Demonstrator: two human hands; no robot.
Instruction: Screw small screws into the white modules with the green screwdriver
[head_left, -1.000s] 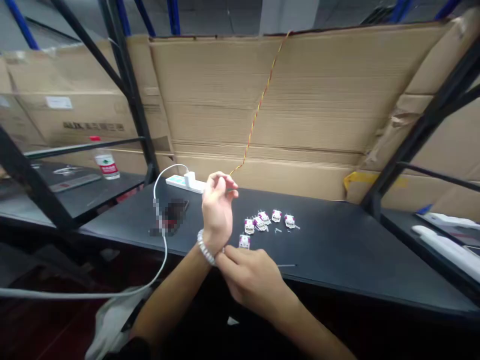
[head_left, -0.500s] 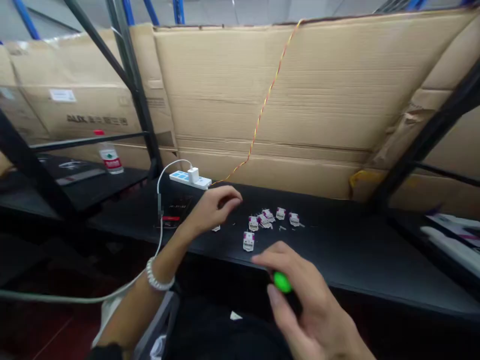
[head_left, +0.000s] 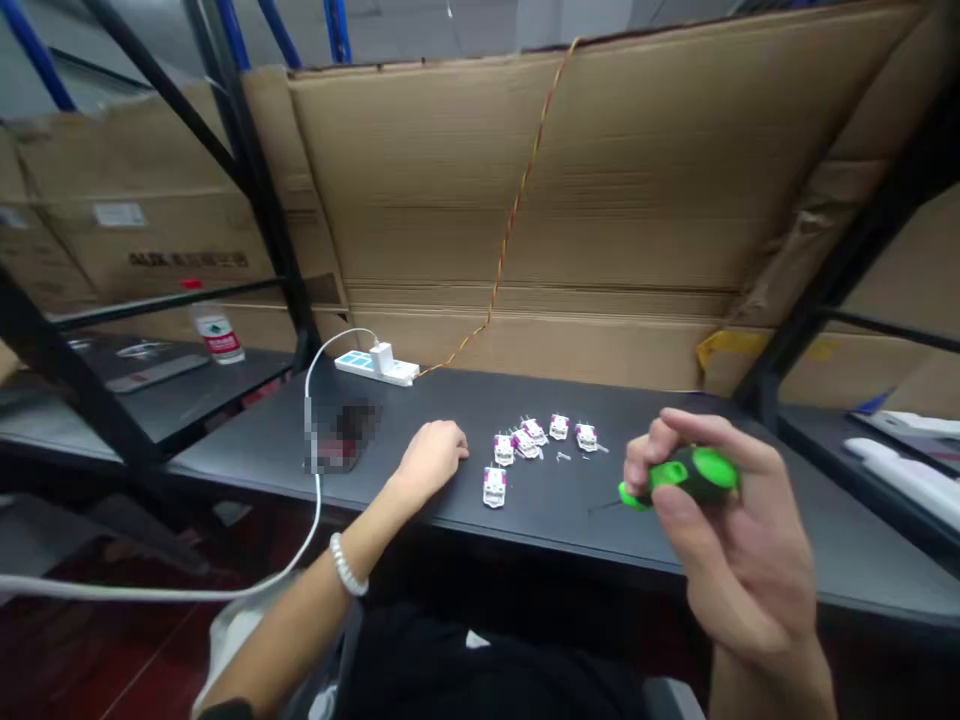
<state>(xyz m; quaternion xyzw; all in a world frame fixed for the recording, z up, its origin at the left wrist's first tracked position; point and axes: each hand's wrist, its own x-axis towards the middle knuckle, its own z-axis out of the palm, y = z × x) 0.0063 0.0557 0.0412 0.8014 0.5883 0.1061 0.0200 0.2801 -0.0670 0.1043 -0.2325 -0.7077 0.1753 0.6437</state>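
Right hand [head_left: 739, 560] has a green-handled screwdriver [head_left: 694, 475] gripped in the fist over the black table [head_left: 675, 535], tip pointing left toward a bunch of small white-and-magenta plastic parts [head_left: 529, 437]. Left hand [head_left: 433, 455] just rests on the table near them, holding nothing, with a beaded bracelet [head_left: 345, 565] on the wrist. Tiny screws [head_left: 562, 456] lie by the parts, and a power strip [head_left: 375, 367] sits further back.

small electronic modules [head_left: 529, 440] lie on the bench [head_left: 750, 560], a power strip [head_left: 376, 367] behind them to the left, flattened cardboard [head_left: 510, 200] behind both.
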